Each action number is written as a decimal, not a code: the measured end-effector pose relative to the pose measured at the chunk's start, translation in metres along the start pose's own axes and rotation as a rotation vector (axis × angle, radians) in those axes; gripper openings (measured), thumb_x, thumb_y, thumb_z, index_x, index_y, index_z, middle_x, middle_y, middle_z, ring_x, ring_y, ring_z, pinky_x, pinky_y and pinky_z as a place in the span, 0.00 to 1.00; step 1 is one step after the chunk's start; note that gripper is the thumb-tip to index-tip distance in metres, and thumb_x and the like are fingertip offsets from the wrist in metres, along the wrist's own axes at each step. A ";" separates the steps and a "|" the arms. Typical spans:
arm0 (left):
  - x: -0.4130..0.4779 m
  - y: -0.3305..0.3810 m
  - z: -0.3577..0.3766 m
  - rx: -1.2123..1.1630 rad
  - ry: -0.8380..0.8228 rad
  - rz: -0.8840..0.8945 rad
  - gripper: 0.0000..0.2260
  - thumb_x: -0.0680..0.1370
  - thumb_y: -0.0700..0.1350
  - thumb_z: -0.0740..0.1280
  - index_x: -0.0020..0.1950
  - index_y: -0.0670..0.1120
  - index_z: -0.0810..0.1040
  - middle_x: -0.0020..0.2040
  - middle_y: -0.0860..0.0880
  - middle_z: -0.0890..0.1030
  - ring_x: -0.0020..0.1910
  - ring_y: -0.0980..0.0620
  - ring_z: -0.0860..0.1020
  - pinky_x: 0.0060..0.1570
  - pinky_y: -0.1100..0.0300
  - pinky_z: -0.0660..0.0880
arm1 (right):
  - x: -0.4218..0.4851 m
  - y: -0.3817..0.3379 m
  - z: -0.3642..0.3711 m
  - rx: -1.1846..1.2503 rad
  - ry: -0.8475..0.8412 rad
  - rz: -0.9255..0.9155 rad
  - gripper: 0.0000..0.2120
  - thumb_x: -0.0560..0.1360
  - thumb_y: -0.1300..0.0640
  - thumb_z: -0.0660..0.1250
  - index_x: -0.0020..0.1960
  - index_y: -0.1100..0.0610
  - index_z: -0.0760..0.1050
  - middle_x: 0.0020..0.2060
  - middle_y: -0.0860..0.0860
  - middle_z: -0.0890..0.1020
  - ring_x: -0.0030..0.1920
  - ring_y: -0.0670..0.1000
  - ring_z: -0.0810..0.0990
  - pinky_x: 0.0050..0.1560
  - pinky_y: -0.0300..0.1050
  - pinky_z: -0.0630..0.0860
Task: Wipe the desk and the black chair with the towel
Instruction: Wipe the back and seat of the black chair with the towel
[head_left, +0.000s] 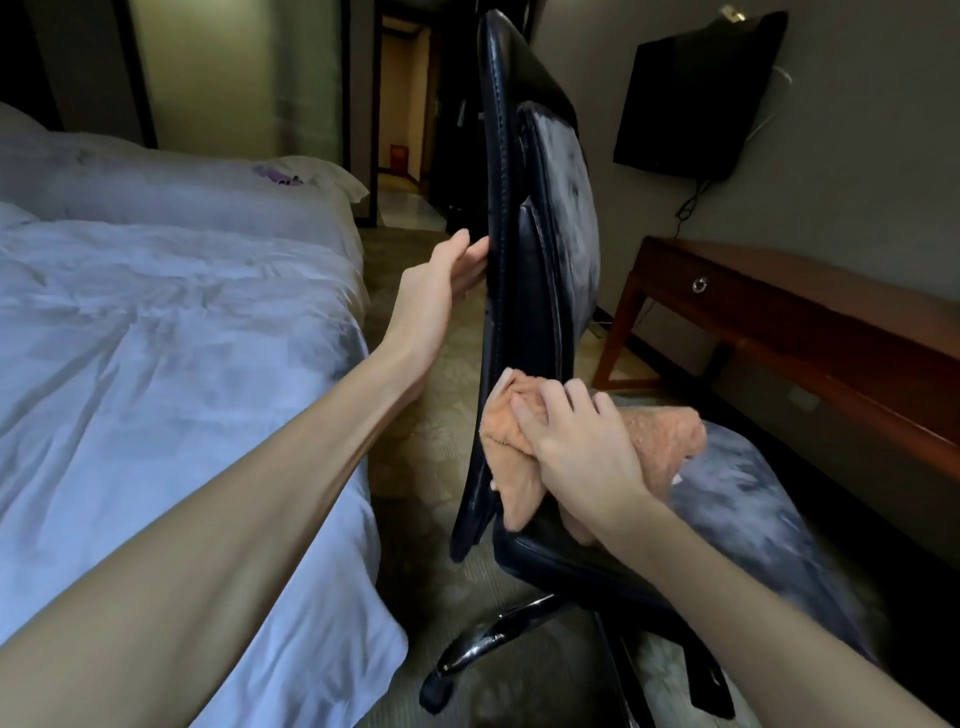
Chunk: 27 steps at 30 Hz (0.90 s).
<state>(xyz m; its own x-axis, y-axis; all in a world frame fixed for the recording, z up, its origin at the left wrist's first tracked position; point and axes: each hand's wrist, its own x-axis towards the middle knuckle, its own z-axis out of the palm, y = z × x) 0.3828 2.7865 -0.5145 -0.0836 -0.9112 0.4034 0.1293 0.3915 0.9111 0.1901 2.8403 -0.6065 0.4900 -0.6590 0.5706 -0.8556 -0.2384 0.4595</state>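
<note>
Bracing black chair (524, 291) mid-frame with flat, straight-fingered left hand (447, 280), scrunching orange towel (660, 436) in curled right hand (582, 452) lower centre

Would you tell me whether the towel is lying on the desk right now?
No, the right hand grips the towel against the black chair, away from the desk.
</note>
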 end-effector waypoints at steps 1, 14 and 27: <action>0.000 -0.001 0.000 0.004 -0.004 0.007 0.23 0.84 0.58 0.57 0.72 0.50 0.78 0.70 0.53 0.80 0.68 0.59 0.77 0.74 0.60 0.66 | -0.001 -0.001 -0.002 0.023 0.005 0.034 0.24 0.70 0.59 0.76 0.66 0.55 0.80 0.53 0.58 0.77 0.50 0.60 0.74 0.44 0.55 0.74; 0.010 -0.008 -0.002 0.063 0.087 0.085 0.22 0.76 0.68 0.67 0.42 0.48 0.80 0.45 0.50 0.81 0.49 0.55 0.79 0.66 0.49 0.77 | 0.062 0.013 -0.047 0.011 0.241 0.306 0.28 0.73 0.60 0.71 0.73 0.55 0.74 0.58 0.62 0.77 0.53 0.63 0.74 0.45 0.54 0.69; -0.013 -0.027 0.020 0.088 0.184 0.234 0.24 0.78 0.53 0.74 0.71 0.45 0.79 0.56 0.64 0.84 0.60 0.65 0.81 0.62 0.64 0.77 | -0.056 -0.032 0.023 0.030 -0.078 0.066 0.20 0.79 0.56 0.57 0.68 0.53 0.77 0.55 0.57 0.78 0.51 0.60 0.74 0.47 0.55 0.74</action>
<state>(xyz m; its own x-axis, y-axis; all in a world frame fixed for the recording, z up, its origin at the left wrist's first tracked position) 0.3606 2.7908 -0.5425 0.1197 -0.7995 0.5886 0.0371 0.5961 0.8021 0.1868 2.8681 -0.6689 0.4188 -0.7271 0.5440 -0.8909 -0.2131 0.4010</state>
